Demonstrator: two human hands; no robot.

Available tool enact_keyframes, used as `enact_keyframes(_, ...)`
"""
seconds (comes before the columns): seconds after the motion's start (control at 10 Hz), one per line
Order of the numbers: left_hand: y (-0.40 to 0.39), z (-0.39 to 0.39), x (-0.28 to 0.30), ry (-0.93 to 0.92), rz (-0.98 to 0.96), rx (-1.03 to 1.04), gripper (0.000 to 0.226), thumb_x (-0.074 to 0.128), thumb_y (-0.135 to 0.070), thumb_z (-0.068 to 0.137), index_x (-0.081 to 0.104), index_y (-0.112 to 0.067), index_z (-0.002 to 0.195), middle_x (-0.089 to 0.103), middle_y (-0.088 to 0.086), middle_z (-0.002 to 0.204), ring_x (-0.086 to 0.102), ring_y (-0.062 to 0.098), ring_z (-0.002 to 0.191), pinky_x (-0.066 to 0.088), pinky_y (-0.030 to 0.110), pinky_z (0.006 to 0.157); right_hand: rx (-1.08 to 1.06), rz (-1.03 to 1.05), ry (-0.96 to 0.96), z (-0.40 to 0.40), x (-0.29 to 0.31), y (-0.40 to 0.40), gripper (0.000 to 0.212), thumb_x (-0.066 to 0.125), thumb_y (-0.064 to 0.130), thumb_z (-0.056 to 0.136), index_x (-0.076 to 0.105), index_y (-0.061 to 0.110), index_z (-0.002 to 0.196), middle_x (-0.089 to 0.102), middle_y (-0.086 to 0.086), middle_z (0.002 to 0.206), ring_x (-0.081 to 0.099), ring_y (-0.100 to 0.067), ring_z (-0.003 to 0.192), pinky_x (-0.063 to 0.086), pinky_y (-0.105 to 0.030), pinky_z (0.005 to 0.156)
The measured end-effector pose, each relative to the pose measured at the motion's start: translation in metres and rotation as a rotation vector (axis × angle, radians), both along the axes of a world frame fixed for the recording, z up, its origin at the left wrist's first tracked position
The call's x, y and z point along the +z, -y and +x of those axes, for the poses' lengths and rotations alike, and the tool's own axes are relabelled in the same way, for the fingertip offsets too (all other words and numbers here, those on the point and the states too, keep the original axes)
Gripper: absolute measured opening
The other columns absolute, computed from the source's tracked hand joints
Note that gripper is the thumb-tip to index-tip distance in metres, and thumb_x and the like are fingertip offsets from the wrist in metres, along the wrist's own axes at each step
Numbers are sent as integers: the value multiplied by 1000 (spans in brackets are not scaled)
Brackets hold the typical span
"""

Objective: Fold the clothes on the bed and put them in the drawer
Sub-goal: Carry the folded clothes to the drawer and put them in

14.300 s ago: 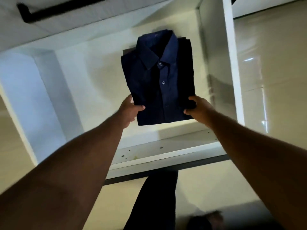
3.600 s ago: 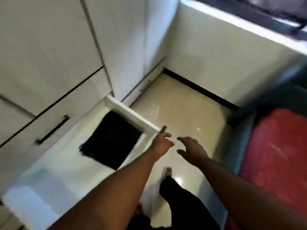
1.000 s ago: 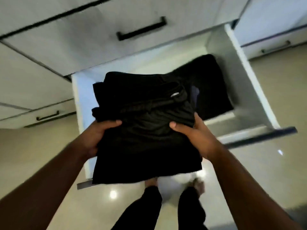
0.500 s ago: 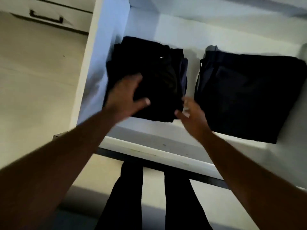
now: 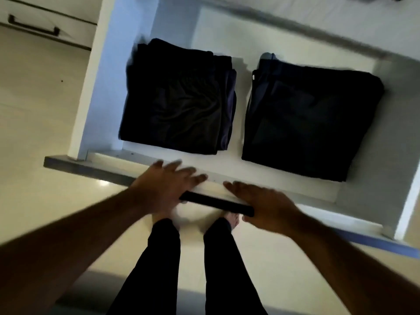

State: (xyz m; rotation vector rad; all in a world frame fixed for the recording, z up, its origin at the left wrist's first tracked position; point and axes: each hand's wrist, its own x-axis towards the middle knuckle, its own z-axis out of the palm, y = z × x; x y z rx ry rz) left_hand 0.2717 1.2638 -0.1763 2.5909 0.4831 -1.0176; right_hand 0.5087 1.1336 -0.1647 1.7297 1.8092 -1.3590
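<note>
Resting flat-fingered on the drawer front [image 5: 284, 189], left hand [image 5: 166, 185] and right hand [image 5: 268, 204] have released the black folded garment [image 5: 175, 98], now stowed beside the navy shirt [image 5: 311, 119].

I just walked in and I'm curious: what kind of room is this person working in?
Probably a bedroom or dressing area: an open white drawer holds two piles of folded dark clothes, another drawer with a dark handle sits nearby, and the floor is glossy tile.
</note>
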Motion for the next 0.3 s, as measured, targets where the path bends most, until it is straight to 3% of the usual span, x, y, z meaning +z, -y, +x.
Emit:
enact_keyframes(0.1, -53, 53, -5, 116, 196, -22, 79, 50, -51, 94, 0, -39, 154, 8, -4, 164, 7, 35, 149, 17, 62, 115, 29, 133, 137, 46, 1, -62, 85, 63, 32, 88, 6, 45, 151, 29, 10, 156, 37, -17, 138, 36, -34, 109)
enact_keyframes(0.2, -119, 99, 19, 132, 287, 126, 86, 61, -45, 90, 6, -35, 155, 18, -3, 161, 12, 31, 149, 19, 59, 115, -76, 302, 341, 83, 21, -122, 81, 63, 40, 89, 14, 33, 153, 38, -6, 148, 46, -32, 128, 45, -43, 100)
enact_keyframes(0.3, -147, 119, 64, 98, 202, 226, 90, 69, -46, 84, 12, -35, 154, 16, -2, 161, 14, 29, 147, 30, 56, 110, -199, 364, 357, 80, 55, -140, 81, 64, 47, 87, 20, 26, 151, 31, -9, 151, 34, -33, 135, 41, -45, 100)
